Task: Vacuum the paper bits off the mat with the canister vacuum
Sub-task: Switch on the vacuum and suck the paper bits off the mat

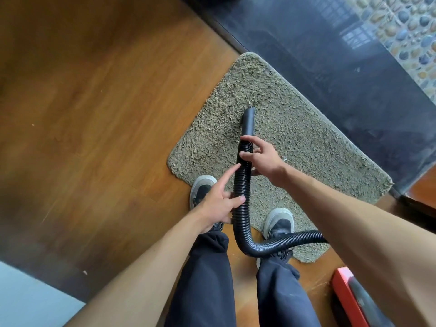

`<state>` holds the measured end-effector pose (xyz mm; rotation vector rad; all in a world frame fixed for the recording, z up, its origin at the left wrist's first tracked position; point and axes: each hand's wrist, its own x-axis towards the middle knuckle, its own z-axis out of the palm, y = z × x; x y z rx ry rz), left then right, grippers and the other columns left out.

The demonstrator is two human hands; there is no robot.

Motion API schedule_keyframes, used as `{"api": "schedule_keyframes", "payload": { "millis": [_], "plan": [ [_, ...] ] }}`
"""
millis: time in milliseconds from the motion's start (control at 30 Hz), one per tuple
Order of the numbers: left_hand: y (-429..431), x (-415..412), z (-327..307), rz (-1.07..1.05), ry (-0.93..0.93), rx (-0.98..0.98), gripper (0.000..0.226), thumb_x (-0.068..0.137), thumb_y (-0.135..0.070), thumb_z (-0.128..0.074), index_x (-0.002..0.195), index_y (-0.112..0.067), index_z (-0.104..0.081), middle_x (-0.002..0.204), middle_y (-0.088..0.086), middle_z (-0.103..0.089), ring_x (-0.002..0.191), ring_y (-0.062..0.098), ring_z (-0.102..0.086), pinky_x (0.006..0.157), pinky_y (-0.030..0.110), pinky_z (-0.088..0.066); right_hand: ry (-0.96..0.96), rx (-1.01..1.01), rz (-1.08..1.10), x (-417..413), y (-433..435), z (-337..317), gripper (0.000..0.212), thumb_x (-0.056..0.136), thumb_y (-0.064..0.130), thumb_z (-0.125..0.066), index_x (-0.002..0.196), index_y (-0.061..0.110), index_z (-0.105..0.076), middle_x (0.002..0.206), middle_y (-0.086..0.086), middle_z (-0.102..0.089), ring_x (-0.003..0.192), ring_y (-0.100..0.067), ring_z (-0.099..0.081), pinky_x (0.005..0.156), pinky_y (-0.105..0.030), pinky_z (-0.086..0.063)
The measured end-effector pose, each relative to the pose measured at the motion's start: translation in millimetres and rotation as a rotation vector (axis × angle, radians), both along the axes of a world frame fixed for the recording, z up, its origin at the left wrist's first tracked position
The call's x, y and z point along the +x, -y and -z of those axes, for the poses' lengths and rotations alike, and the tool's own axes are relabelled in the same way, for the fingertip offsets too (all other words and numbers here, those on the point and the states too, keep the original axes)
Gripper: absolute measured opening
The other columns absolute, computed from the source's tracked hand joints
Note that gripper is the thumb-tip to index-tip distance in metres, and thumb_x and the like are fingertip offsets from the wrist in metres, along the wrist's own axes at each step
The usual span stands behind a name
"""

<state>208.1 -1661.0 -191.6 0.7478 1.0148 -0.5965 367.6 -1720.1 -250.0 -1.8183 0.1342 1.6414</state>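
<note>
Black corrugated hose point(241, 185) looks light and bendy, with a stiff smooth nozzle point(249, 121), so the best hold is at the cuff, where the right hand point(263, 159) has its grip curled round it; the left hand point(220, 202) grip is loose, index straight, thumb resting on the ribs lower down. Long axis runs away from the person, nozzle tip over the middle of the shaggy mat point(306, 128), touching or just above the pile, cannot tell. Hose tail bends right toward the red canister vacuum point(344, 289).
</note>
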Motion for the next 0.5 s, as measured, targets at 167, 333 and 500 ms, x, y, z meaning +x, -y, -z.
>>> {"api": "schedule_keyframes", "payload": {
  "millis": [167,333,500],
  "plan": [
    [-5.4,-17.2,-1.2,-0.043,-0.025,-0.021,0.073,0.097,-0.005,-0.057,0.134,-0.066,-0.037,0.095,0.01,-0.066,0.085,0.018,-0.064,0.079,0.05,-0.059,-0.041,0.006,-0.045,-12.5,-10.1,-3.7,0.049,0.093,0.004,-0.058,0.138,0.023,-0.049,0.103,-0.017,-0.06,0.079,-0.022,-0.067,0.054,-0.032,-0.057],
    [-6.4,-23.1,-2.8,-0.026,-0.013,-0.054,0.073,0.097,-0.005,-0.057,0.129,-0.068,-0.04,0.091,0.008,-0.065,0.084,0.019,-0.063,0.078,0.051,-0.058,-0.059,-0.013,-0.009,-14.8,-5.5,-13.8,0.049,0.094,0.004,-0.059,0.138,0.021,-0.047,0.1,-0.01,-0.061,0.078,-0.02,-0.068,0.052,-0.03,-0.057],
    [5.6,-15.7,-8.5,0.097,-0.01,-0.061,0.073,0.097,-0.007,-0.058,0.13,-0.069,-0.037,0.095,0.008,-0.067,0.084,0.018,-0.063,0.078,0.052,-0.057,-0.058,-0.073,0.103,-17.8,25.3,-20.2,0.049,0.094,0.005,-0.058,0.138,0.023,-0.047,0.11,-0.012,-0.06,0.082,-0.022,-0.068,0.055,-0.033,-0.057]
  ]
}}
